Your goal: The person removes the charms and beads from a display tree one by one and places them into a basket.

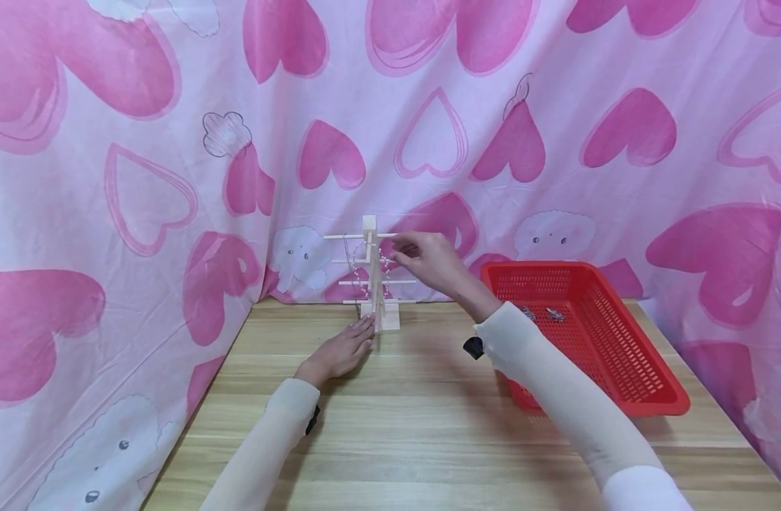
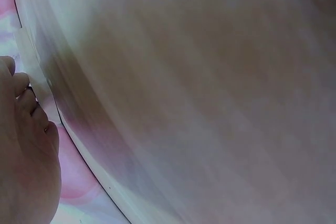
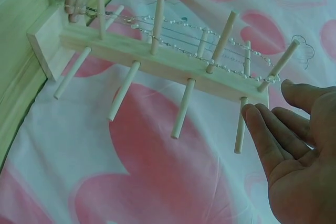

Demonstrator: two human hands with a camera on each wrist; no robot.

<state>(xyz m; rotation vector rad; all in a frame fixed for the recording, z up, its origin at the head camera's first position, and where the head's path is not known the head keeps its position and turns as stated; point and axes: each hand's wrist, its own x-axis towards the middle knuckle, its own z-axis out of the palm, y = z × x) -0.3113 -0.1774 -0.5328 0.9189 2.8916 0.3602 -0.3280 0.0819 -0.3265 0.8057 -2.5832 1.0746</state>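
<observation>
A pale wooden peg stand (image 1: 369, 223) stands upright at the back of the table, with pegs on several levels. A beaded necklace (image 3: 233, 72) of small white beads hangs from a top peg, and a thinner chain (image 1: 346, 248) hangs to its left. My right hand (image 1: 431, 259) is beside the top of the stand. In the right wrist view its thumb and fingers are parted around the top peg end, with nothing seen between them. My left hand (image 1: 342, 348) lies with fingers extended at the foot of the stand; exact contact with the base (image 1: 391, 318) is unclear.
A red plastic basket (image 1: 645, 341) sits on the right side of the wooden table (image 1: 390, 440), with small silvery pieces (image 1: 555, 314) inside. Pink heart-patterned cloth (image 1: 428, 135) hangs close behind the stand and along both sides.
</observation>
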